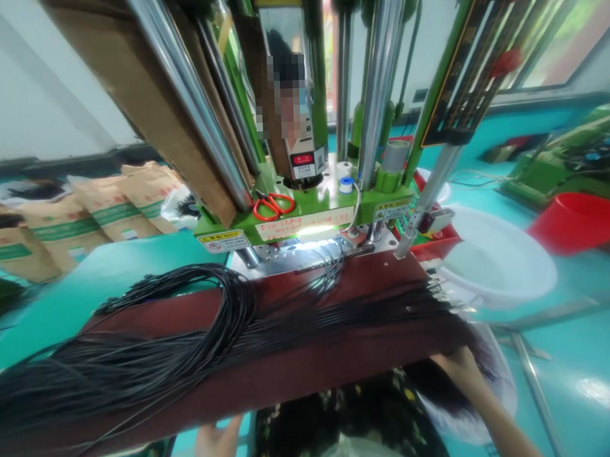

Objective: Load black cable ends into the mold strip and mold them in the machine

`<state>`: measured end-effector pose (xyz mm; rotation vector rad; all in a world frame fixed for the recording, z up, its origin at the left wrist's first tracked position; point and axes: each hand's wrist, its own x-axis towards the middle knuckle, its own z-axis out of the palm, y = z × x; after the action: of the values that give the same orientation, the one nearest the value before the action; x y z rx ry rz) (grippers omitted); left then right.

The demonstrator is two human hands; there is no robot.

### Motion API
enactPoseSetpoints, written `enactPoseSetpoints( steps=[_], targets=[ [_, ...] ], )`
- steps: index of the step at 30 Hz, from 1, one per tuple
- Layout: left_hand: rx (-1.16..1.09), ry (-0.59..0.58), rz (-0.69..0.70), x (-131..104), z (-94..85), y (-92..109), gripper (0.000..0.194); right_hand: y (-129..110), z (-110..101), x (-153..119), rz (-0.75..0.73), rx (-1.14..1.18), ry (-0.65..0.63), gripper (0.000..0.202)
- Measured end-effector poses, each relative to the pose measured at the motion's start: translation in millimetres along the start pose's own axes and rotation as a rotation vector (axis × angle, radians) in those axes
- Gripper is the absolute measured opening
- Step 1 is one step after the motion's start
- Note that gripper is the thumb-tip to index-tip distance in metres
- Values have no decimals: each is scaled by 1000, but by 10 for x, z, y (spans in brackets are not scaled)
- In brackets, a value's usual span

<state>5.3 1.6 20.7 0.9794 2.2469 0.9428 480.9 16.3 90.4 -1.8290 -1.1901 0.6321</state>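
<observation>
A brown board [270, 380] lies across the front of the green machine, carrying a long spread of black cables [308, 328] with silvery ends at the right. Another bunch of black cables [232, 304] loops over its left half. My left hand [217, 445] is low at the board's front edge, thumb and a finger apart; its fingertips pass out of sight there. My right hand [460, 370] is at the board's front right corner, its fingers mostly hidden beneath or behind the edge. Thin cables [331, 271] run from the lit metal mould plate [286, 256] onto the board.
Orange-handled scissors [273, 206] and a small white-and-blue roll [346, 184] rest on the green machine bed [329, 201]. Paper sacks [104, 209] stand at left. A white tub [501, 255] and a red basin [579, 222] are at right. A plastic-lined container [503, 388] sits below the right hand.
</observation>
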Motion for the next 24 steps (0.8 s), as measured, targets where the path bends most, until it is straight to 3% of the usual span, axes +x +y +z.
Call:
enactPoseSetpoints(
  steps=[6,11,17,20,24],
  targets=[
    [29,-38,-43,34,17,-79,55,59,5,-16,61,-28,-28,27],
    [-24,29,50,-59,47,9,57,91,22,-3,66,-33,57,26],
    [-80,40,99,-147,53,151,65,45,-28,4,96,-55,-26,34],
    [-14,-69,177,-142,-55,260,63,22,-85,16,65,-59,-102,40],
    [386,-208,245,-157,-369,454,66,21,-157,30,37,-32,-175,48]
  ],
)
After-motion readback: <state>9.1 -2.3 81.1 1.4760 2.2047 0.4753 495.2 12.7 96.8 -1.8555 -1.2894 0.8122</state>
